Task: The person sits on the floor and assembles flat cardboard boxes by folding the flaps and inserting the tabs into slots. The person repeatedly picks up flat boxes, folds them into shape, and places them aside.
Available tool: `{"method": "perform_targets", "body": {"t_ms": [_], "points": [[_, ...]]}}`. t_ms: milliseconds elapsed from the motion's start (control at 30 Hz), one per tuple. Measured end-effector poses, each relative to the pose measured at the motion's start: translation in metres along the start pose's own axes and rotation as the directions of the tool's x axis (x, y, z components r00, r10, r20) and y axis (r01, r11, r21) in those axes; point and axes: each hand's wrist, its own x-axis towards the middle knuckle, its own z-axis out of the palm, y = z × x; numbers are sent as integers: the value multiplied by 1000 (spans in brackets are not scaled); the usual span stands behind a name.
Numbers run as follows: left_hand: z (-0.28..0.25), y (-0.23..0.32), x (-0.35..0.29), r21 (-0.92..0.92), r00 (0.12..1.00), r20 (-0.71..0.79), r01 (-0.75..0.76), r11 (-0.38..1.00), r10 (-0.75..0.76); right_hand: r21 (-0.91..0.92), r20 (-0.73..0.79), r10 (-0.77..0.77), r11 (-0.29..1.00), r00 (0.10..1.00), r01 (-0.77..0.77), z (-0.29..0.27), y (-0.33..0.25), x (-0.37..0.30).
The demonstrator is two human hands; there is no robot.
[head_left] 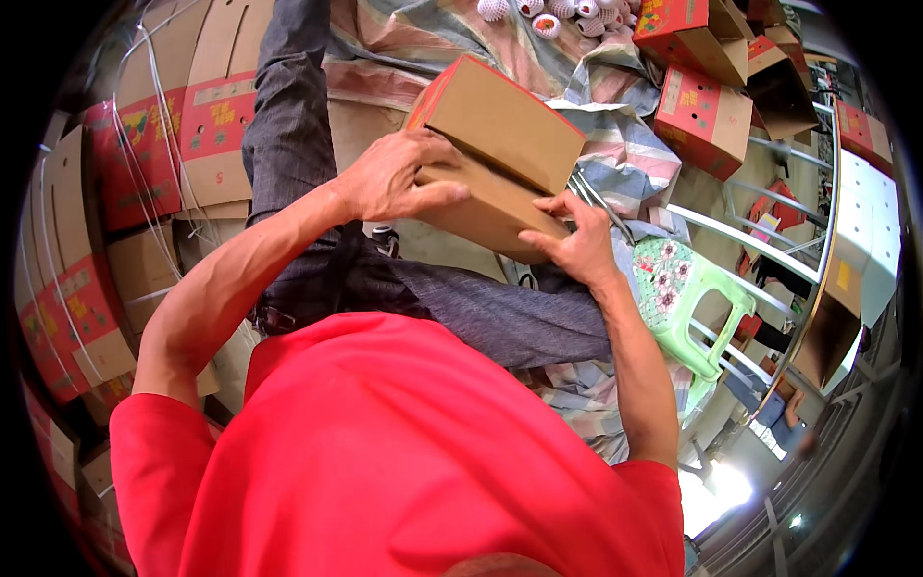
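Note:
A cardboard box (505, 123), plain brown on the panels facing me and red along its far edges, sits tilted in front of my legs. A dark gap runs between its upper panel and the nearer brown flap (488, 204). My left hand (399, 175) grips the box's left end, fingers bent over the edge and thumb lying on the flap. At the right end, my right hand (577, 238) holds the flap's corner between thumb and fingers. The box's inside and underside are hidden.
Red-and-brown flattened cartons (216, 115) tied with white string stand at the left. Net-wrapped fruit (567, 17) lies on a striped sheet (404, 48) at the back. Open boxes (702, 117), a green stool (685, 298) and white metal rails (740, 240) are on the right.

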Motion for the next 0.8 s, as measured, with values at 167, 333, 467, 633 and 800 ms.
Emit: {"method": "perform_targets", "body": {"t_ms": [167, 333, 467, 633, 800], "points": [[-1, -10, 7, 111, 993, -100, 77, 991, -66, -155, -158, -63, 987, 986, 38, 18, 10, 9], [4, -17, 5, 111, 968, -202, 170, 979, -145, -146, -339, -109, 987, 935, 62, 33, 16, 13], [6, -27, 14, 184, 931, -319, 246, 952, -179, -57, -462, -132, 991, 877, 119, 61, 54, 40], [28, -46, -42, -393, 768, -439, 302, 868, -466, 737, -278, 251, 675, 927, 38, 123, 28, 51], [34, -49, 60, -421, 903, -135, 319, 849, -407, 584, -436, 428, 803, 792, -113, 55, 59, 51]]}}
